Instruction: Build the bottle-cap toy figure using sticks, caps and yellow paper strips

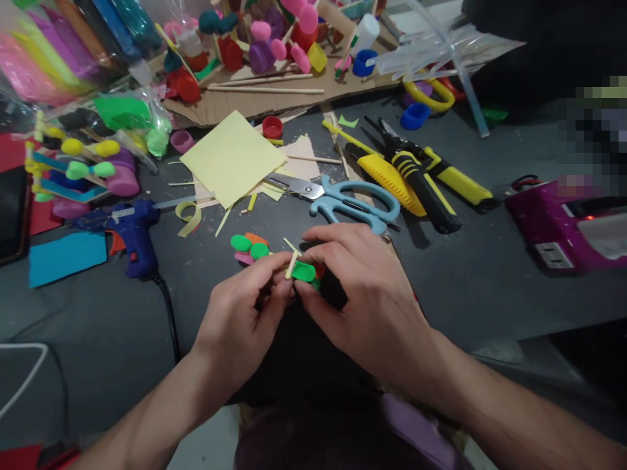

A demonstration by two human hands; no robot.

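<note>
Between my fingertips is a small craft model (304,271) with bright green parts and a short pale stick (290,266). My left hand (245,307) is closed, its thumb and forefinger pinching the model by the stick. My right hand (367,281) curls around the green side, thumb below and fingers above, hiding part of it. Just beyond my left fingers show green rounded pieces (259,250) and an orange one (255,239); whether they join the model I cannot tell. Light-blue-handled scissors (362,199) lie beyond my right hand, blades partly beneath a yellow paper square (232,160).
A blue glue gun (137,228) with a trailing cord lies left, near a blue paper piece (68,258). Right are a yellow cutter (389,179), black-and-yellow pliers (426,189) and a purple device (563,225). Several colourful models stand on cardboard (264,98) behind.
</note>
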